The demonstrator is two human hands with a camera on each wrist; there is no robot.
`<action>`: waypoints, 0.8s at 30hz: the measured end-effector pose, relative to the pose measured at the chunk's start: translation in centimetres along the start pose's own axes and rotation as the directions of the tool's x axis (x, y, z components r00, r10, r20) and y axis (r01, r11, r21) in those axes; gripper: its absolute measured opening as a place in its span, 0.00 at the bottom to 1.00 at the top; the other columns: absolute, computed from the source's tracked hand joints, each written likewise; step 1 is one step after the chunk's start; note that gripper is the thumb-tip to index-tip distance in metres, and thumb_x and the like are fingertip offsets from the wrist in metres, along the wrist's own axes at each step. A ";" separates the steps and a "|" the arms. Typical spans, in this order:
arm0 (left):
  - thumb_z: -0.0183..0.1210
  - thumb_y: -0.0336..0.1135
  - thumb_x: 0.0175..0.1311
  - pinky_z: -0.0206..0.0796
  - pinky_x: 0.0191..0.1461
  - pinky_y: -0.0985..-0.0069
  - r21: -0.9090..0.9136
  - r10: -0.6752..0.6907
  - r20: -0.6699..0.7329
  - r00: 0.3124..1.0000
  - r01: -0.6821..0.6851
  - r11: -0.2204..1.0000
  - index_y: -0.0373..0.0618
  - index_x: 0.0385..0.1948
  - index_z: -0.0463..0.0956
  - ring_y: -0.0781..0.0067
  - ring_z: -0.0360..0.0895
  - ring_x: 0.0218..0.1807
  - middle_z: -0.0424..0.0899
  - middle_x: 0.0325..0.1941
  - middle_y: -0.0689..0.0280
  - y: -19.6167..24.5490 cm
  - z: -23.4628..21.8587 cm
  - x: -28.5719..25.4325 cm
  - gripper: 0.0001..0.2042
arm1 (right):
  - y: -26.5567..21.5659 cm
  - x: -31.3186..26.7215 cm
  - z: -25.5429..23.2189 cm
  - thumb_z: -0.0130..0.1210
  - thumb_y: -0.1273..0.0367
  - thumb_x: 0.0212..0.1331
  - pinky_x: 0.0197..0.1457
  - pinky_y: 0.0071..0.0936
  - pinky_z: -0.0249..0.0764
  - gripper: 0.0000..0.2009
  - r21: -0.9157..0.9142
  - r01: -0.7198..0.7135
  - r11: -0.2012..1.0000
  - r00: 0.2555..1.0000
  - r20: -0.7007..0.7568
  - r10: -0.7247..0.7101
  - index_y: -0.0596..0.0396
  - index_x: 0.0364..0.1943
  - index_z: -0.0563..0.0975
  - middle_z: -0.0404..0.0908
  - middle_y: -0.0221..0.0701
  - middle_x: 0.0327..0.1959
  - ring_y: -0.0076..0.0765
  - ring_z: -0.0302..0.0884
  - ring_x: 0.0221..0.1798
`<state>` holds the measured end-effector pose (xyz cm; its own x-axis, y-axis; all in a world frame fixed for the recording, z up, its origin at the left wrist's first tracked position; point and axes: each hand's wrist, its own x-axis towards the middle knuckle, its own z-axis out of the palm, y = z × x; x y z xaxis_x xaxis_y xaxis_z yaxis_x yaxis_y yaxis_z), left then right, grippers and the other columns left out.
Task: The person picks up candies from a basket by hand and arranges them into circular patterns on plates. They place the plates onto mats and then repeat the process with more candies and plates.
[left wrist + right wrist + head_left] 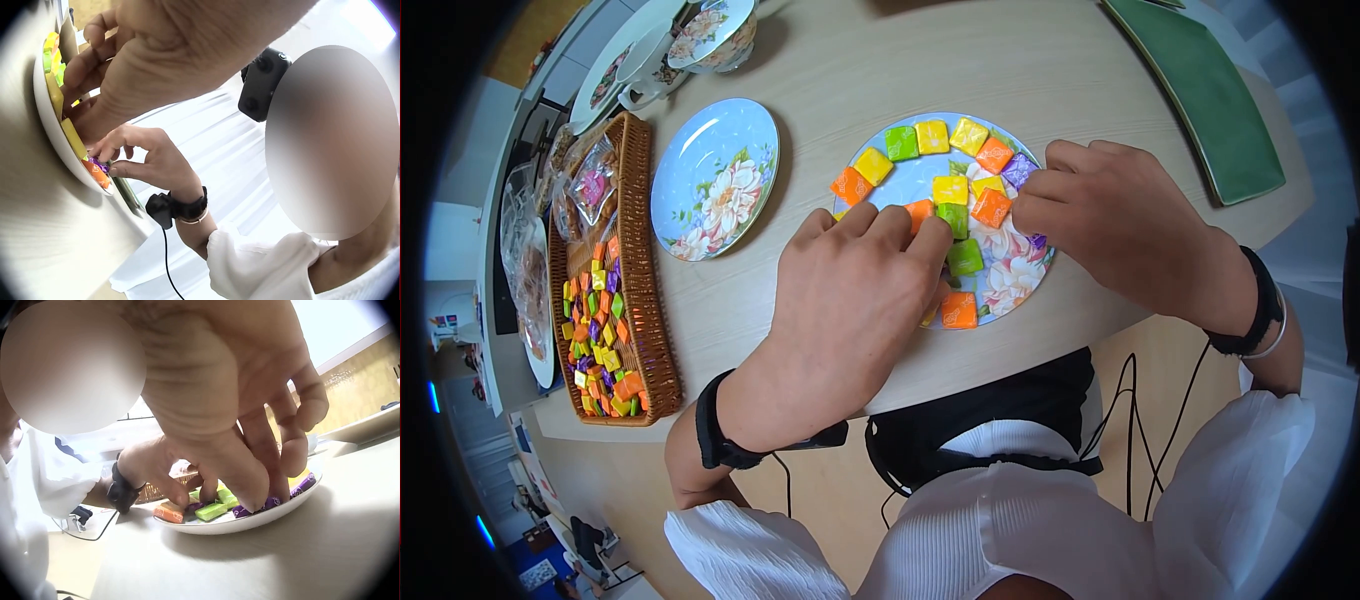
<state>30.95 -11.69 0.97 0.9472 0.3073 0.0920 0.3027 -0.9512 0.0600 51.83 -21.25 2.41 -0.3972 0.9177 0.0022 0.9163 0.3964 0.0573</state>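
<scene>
Square wrapped candies in orange, yellow, green and purple, such as a green candy [965, 257], lie on a floral plate [1012, 300], several in a curve along its rim. My left hand [855, 290] is over the plate's left side, fingers bent down among the candies; its palm hides the fingertips from above, and I cannot tell whether they pinch one. At the right rim, my right hand [1115, 205] pinches a purple candy [273, 503] between thumb and a finger. An orange candy [169, 512] lies by the left thumb in the right wrist view.
A second floral plate [690, 190] stands left of the hands. Beyond it, a wicker basket [635, 200] holds many loose candies and clear-wrapped packets. A cup [725, 50] with other dishes stands at the back left; a green tray [1200, 90] lies at the right.
</scene>
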 end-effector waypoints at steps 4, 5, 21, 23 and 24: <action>0.64 0.35 0.48 0.64 0.34 0.70 0.026 -0.007 0.024 1.000 0.006 1.000 0.46 0.31 0.72 0.67 0.78 0.35 0.77 0.27 0.65 0.1 -0.1 -0.1 0.11 | -0.1 -0.1 0.0 0.57 0.73 0.48 0.36 0.29 0.73 0.07 0.081 0.065 0.995 0.998 0.010 -0.066 0.51 0.32 0.74 0.78 0.27 0.29 0.32 0.76 0.40; 0.64 0.34 0.47 0.64 0.34 0.71 0.031 0.000 0.026 1.000 -0.001 1.000 0.46 0.31 0.72 0.67 0.79 0.35 0.77 0.27 0.65 0.0 -0.1 -0.1 0.11 | -0.3 -0.1 0.0 0.57 0.73 0.48 0.36 0.29 0.73 0.06 0.095 0.076 0.993 0.997 0.014 -0.078 0.52 0.32 0.74 0.78 0.27 0.28 0.32 0.76 0.39; 0.60 0.31 0.50 0.67 0.36 0.70 -0.063 0.003 -0.010 1.000 -0.003 0.998 0.47 0.32 0.72 0.67 0.78 0.38 0.76 0.31 0.67 -0.2 0.2 0.1 0.08 | -2.7 0.4 0.4 0.53 0.71 0.52 0.30 0.31 0.73 0.04 0.298 0.120 0.947 0.992 -0.082 -0.099 0.54 0.32 0.74 0.78 0.29 0.27 0.33 0.77 0.35; 0.59 0.31 0.50 0.68 0.37 0.70 -0.079 0.001 -0.008 1.000 -0.002 0.997 0.47 0.32 0.72 0.66 0.77 0.38 0.75 0.31 0.66 -0.3 0.3 0.1 0.08 | -2.8 0.5 0.3 0.57 0.70 0.50 0.31 0.30 0.72 0.06 0.303 0.092 0.948 0.995 -0.060 -0.077 0.52 0.32 0.74 0.76 0.28 0.27 0.32 0.76 0.35; 0.59 0.31 0.50 0.68 0.37 0.69 -0.087 0.000 -0.007 1.000 -0.001 0.996 0.46 0.32 0.72 0.66 0.77 0.38 0.75 0.31 0.66 -0.3 0.3 0.1 0.08 | -2.8 0.5 0.3 0.60 0.68 0.48 0.32 0.30 0.71 0.08 0.293 0.073 0.953 0.997 -0.054 -0.060 0.50 0.32 0.75 0.75 0.27 0.27 0.32 0.75 0.35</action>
<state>30.99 -11.41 0.70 0.9465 0.3072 0.0991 0.2916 -0.9454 0.1458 49.10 -21.90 1.97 -0.4538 0.8896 0.0526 0.8595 0.4525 -0.2377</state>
